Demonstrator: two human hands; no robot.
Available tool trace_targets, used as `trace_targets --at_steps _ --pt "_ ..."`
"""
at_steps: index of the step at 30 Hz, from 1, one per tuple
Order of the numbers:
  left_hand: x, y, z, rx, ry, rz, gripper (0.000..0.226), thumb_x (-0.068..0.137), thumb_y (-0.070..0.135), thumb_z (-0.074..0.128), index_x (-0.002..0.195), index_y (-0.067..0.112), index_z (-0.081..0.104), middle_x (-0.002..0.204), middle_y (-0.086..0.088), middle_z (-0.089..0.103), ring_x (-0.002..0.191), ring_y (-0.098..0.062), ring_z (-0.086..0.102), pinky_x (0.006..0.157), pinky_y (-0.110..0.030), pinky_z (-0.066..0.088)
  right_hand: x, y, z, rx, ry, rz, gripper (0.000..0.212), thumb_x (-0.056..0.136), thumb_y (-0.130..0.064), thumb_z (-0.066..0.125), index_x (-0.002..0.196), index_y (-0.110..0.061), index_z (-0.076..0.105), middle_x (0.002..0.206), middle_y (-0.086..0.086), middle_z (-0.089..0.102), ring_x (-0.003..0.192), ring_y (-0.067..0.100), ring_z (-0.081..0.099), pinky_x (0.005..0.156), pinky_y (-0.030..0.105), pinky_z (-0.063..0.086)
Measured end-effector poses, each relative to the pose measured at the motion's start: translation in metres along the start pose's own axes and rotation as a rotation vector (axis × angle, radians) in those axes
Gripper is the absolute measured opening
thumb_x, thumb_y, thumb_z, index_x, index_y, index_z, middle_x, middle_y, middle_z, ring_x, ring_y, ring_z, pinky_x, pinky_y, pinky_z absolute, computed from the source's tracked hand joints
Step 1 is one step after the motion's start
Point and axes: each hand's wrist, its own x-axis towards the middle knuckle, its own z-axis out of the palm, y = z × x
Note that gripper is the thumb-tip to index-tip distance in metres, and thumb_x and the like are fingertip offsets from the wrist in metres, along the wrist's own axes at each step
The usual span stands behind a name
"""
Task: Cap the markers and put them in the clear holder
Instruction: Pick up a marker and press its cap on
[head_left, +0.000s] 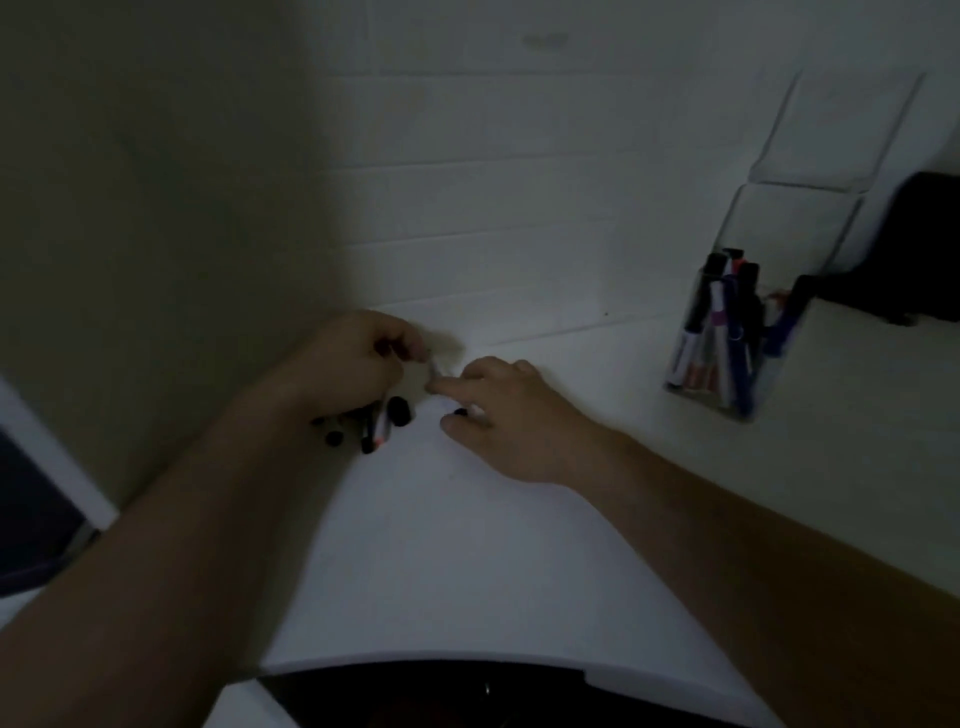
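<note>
Capping step. Left hand (358, 358) curled round bundle of dark-tipped markers (376, 423), low over white table (467, 545). Right hand (498, 410) reaching in, small black cap (460, 412) apparently pinched; blur, uncertain. Next: align cap with tip. Clear plastic holder (727, 343), part-filled, well apart right.
</note>
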Motion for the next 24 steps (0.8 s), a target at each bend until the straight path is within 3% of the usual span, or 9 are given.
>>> trace_targets --at_steps 2,5,8,10,12,14,17,20,24 --pt "-0.002 0.004 -0.001 -0.041 -0.087 -0.022 0.038 0.078 0.000 0.056 0.086 0.033 0.071 0.097 0.005 0.073 0.074 -0.008 0.070 0.068 -0.032 0.059 0.012 -0.004 0.002 -0.150 -0.083 0.025 0.045 0.098 -0.061 0.030 0.132 -0.043 0.055 0.127 -0.001 0.052 0.115 0.029 0.045 0.099 0.044 0.043" --pt "-0.008 0.005 -0.003 -0.029 -0.260 -0.044 0.035 0.069 0.011 0.058 0.092 0.034 0.069 0.087 -0.005 0.075 0.072 -0.027 0.073 0.062 -0.050 0.061 0.019 -0.005 -0.005 -0.304 0.032 0.097 0.045 0.099 -0.053 0.033 0.117 -0.025 0.064 0.110 0.008 0.057 0.105 0.034 0.056 0.087 0.044 0.050" --pt "-0.009 0.004 -0.006 0.008 -0.322 -0.017 0.044 0.053 0.025 0.060 0.094 0.038 0.069 0.097 -0.014 0.070 0.068 -0.028 0.073 0.060 -0.058 0.059 0.005 0.014 -0.017 -0.330 0.057 0.267 0.042 0.100 -0.050 0.038 0.126 -0.021 0.053 0.115 0.009 0.062 0.104 0.033 0.062 0.082 0.040 0.052" --pt "-0.009 0.004 -0.004 -0.002 -0.340 -0.010 0.044 0.051 0.020 0.062 0.092 0.035 0.070 0.101 -0.019 0.068 0.063 -0.030 0.073 0.056 -0.059 0.058 -0.012 0.027 -0.020 -0.328 0.100 0.246 0.033 0.102 -0.047 0.036 0.118 -0.020 0.048 0.105 0.008 0.065 0.088 0.031 0.063 0.071 0.037 0.052" --pt "-0.007 0.005 -0.004 0.041 -0.331 -0.003 0.043 0.051 0.016 0.064 0.089 0.034 0.071 0.100 -0.018 0.068 0.060 -0.027 0.072 0.052 -0.054 0.058 -0.028 0.033 -0.021 -0.250 0.221 0.213 0.019 0.103 -0.040 0.041 0.099 -0.021 0.041 0.084 0.003 0.061 0.067 0.026 0.055 0.056 0.034 0.041" --pt "-0.006 0.005 -0.003 0.113 -0.327 0.008 0.041 0.052 0.018 0.064 0.088 0.036 0.071 0.095 -0.015 0.070 0.058 -0.022 0.071 0.053 -0.048 0.060 -0.035 0.035 -0.023 -0.112 0.314 0.248 0.022 0.102 -0.037 0.046 0.091 -0.021 0.037 0.070 -0.002 0.053 0.057 0.022 0.049 0.049 0.033 0.031" --pt "-0.002 0.007 0.003 0.168 -0.319 0.014 0.021 0.072 0.020 0.069 0.087 0.034 0.071 0.078 -0.010 0.073 0.050 -0.018 0.070 0.055 -0.039 0.061 -0.036 0.037 -0.026 -0.009 0.344 0.268 0.023 0.101 -0.039 0.048 0.090 -0.022 0.037 0.068 -0.003 0.053 0.054 0.015 0.048 0.048 0.031 0.031" --pt "-0.001 0.016 0.011 0.221 -0.235 0.085 0.009 0.085 0.025 0.069 0.088 0.034 0.070 0.063 0.006 0.069 0.049 -0.007 0.063 0.051 -0.019 0.051 -0.034 0.037 -0.024 -0.006 0.314 0.256 0.022 0.101 -0.040 0.048 0.094 -0.023 0.036 0.071 -0.003 0.054 0.059 0.024 0.049 0.052 0.035 0.032" --pt "0.001 0.022 0.026 0.166 -0.042 0.204 0.014 0.088 0.030 0.070 0.099 0.037 0.068 0.086 0.020 0.064 0.075 0.003 0.060 0.067 -0.019 0.044 -0.034 0.039 -0.025 0.070 0.330 0.286 0.022 0.102 -0.038 0.047 0.119 -0.027 0.039 0.064 -0.009 0.047 0.061 0.023 0.050 0.055 0.034 0.032"
